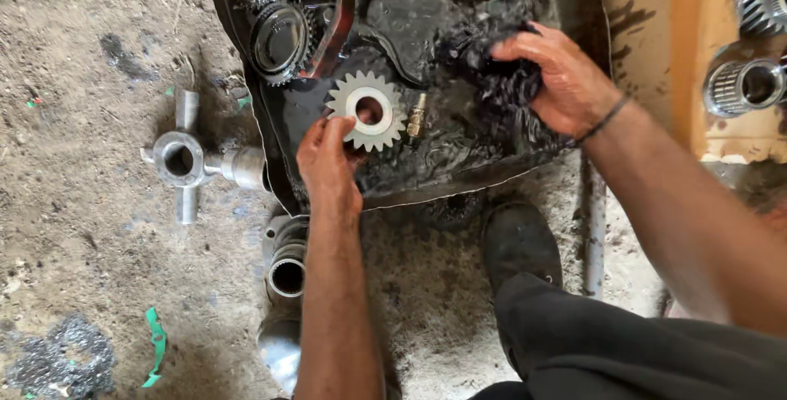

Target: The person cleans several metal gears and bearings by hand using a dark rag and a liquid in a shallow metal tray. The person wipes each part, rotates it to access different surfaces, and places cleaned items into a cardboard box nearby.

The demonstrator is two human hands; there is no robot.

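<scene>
Knee (623,343) in dark cloth lowest, both hands over an oily tray.

Beyond the knee, a black shoe (518,240) stands on the dirt just below the tray (426,179). Left of the shoe lies a steel sleeve (287,273). At the tray's near edge the left hand (329,162) pinches a pale gear (367,111) by its lower teeth, the gear inside the tray. Right of the gear, the right hand (566,80) is closed on a black rag (500,72). Left of the tray rests a cross-shaped spider (187,158). A dark gear (279,39) sits at the tray's far end.
</scene>
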